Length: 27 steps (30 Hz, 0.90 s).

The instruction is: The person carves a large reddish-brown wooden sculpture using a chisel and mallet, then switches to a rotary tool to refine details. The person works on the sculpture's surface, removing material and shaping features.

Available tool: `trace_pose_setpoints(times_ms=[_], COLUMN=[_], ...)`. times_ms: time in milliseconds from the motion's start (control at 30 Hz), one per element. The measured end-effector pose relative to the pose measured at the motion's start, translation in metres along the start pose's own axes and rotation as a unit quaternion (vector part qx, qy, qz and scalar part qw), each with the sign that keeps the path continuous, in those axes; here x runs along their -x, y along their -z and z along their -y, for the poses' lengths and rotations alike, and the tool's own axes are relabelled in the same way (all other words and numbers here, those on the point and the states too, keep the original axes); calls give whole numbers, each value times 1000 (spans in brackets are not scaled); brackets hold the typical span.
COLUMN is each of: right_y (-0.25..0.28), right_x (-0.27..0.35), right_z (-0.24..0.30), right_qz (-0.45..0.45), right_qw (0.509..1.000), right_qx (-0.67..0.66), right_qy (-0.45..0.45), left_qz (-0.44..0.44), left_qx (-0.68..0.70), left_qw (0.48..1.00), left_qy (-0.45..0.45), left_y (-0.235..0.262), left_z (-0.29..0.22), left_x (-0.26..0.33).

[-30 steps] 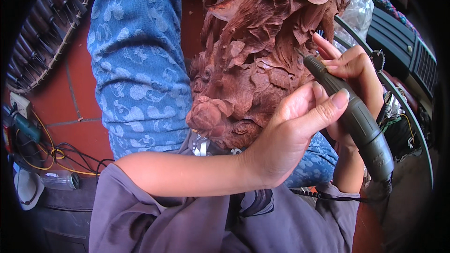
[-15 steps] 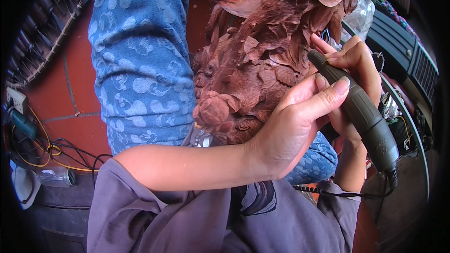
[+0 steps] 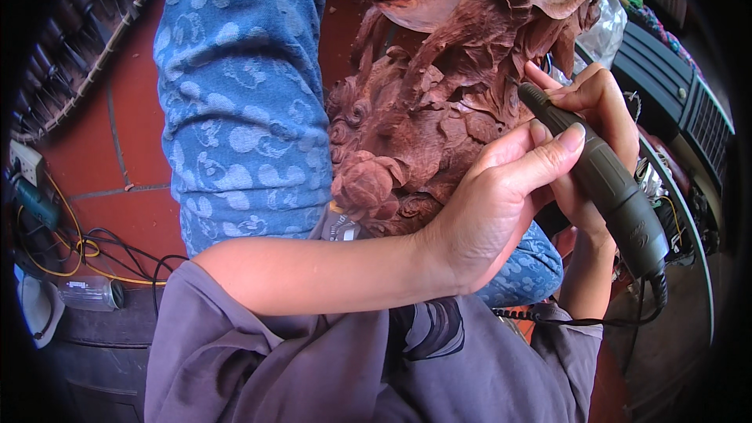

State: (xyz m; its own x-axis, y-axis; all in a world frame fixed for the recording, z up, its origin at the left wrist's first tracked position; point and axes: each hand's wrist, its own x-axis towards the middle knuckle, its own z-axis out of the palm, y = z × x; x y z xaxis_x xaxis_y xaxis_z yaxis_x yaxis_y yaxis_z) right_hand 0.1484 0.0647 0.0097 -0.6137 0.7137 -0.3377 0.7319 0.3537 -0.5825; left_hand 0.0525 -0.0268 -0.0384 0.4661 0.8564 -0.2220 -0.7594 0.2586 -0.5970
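Note:
A reddish-brown wood carving [image 3: 439, 129] with deep leaf, petal and rosette shapes rests in front of me, between my legs. My right hand [image 3: 607, 113] is closed round a dark rotary carving tool [image 3: 599, 176] from its far side, fingers near the front end. From the left, my left hand [image 3: 501, 196] reaches across, its thumb pressed along the tool's body and its other fingers curled, partly hidden beneath. The tool's thin tip points up and left at the carved leaves, very close to the wood; I cannot tell whether it touches.
A coiled black cable [image 3: 658, 298] runs from the tool's back end across my lap. At the upper left, a rack holds several chisels [image 3: 59, 47]. Cords and a power strip [image 3: 27, 164] lie on the red tiled floor [image 3: 133, 141]. A plastic bag [image 3: 603, 27] and a dark grille-fronted case are at the right.
The whole view has shifted slightly, so the carving and my leg appear a little farther right. Both hands keep their hold on the tool, its tip still by the same leaves.

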Motion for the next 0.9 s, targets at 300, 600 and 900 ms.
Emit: trace_pose_setpoints(times_ms=[300,600,900], right_y=[0,0,0], right_x=[-1,0,0], right_z=[2,2,1], right_qz=[2,3,6], right_qw=[1000,1000,1000], right_qx=[-5,-21,13], right_qy=[-1,14,6], left_qz=[0,15,32], left_qx=[32,19,18], left_qw=[999,1000,999], left_qy=[9,14,7], left_y=[-2,2,6], left_z=[-1,2,2], left_x=[-1,3,0])
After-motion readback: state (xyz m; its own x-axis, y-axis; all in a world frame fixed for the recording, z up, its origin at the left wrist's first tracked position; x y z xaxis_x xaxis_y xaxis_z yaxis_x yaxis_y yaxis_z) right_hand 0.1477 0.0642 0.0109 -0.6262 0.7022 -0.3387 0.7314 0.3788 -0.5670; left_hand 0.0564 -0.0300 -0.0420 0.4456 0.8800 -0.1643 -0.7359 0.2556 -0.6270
